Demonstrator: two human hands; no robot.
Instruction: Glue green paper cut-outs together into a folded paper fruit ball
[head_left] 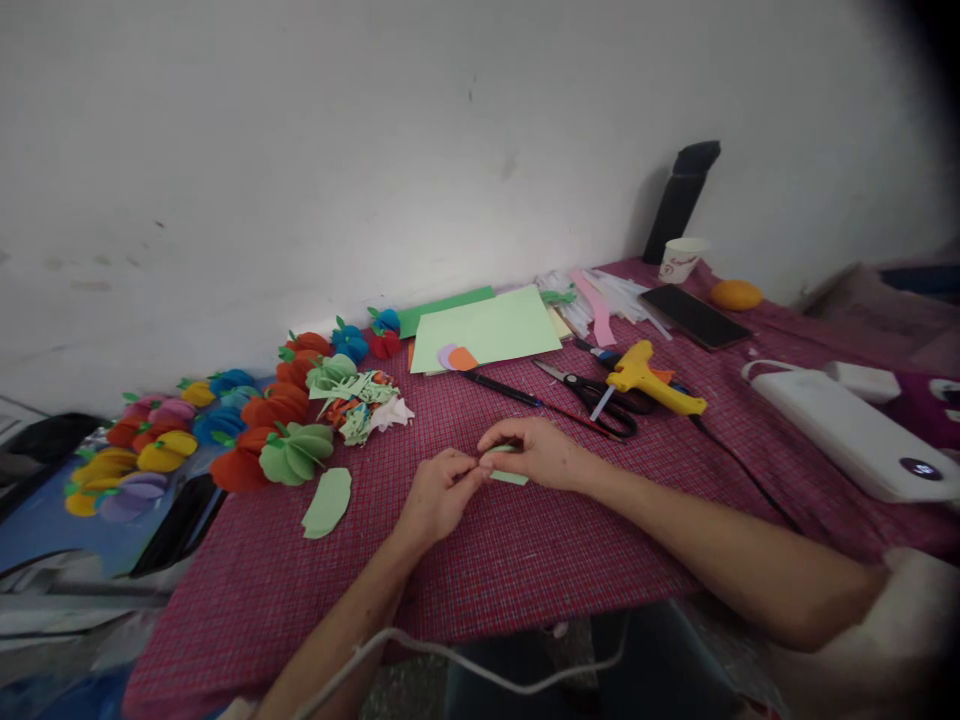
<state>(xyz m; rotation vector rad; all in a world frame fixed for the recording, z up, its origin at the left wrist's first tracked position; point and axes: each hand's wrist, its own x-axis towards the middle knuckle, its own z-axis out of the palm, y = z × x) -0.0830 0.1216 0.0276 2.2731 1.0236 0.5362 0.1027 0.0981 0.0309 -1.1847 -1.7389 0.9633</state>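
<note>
Over the middle of the red checked tablecloth (540, 560), my two hands meet at their fingertips. My right hand (536, 453) is pinched on a small piece of light green paper (510, 478), which shows below and between its fingers. My left hand (442, 490) is closed, with thumb and forefinger touching the right fingertips at the paper's left end; the exact grip is partly hidden. To the left lies a cut light green paper piece (328, 503). Behind it stands a light green paper pumpkin (297, 453) with leaf-like folds.
Many coloured paper pumpkins (274, 405) crowd the left side beside paper scraps (364, 405). Behind my hands lie green sheets (487, 330), a pencil (502, 388) and scissors (592, 392). A yellow glue gun (645, 380), phone (694, 315), paper cup (681, 260) and white power bank (855, 430) occupy the right.
</note>
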